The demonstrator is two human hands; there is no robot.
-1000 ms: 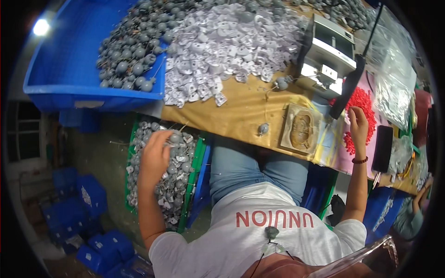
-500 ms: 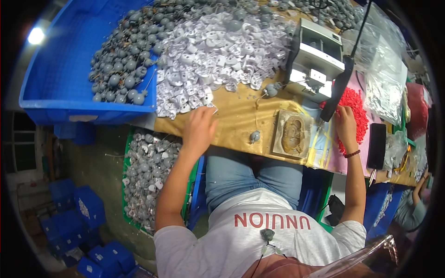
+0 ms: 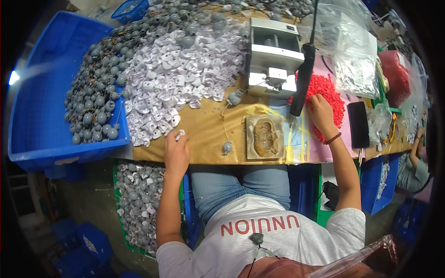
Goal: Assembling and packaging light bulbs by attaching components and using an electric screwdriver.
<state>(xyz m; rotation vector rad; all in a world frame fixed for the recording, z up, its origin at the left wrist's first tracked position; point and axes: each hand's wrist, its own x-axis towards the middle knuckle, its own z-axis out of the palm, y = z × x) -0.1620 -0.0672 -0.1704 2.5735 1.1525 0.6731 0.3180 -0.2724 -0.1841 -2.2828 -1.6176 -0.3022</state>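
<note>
My left hand is closed on a small white plastic part, held at the fingertips above the table's front edge. Just beyond it spreads a big heap of similar white plastic parts. Over on the right, my right hand reaches into a pile of small red pieces, its fingers curled together; whatever is between them is hidden. Between my hands lie a single grey ball-shaped piece with a wire and a square metal block with a hollowed, brownish recess.
A white bench device stands behind the block, with a dark rod-like tool beside it. Grey wired balls fill part of a blue bin. A phone lies right of the red pile. Another person's arm shows far right.
My left hand has drawn back from the edge of the white heap, and the white part now shows plainly in its fingers. My right hand stays at the red pile. The whole view has shifted.
</note>
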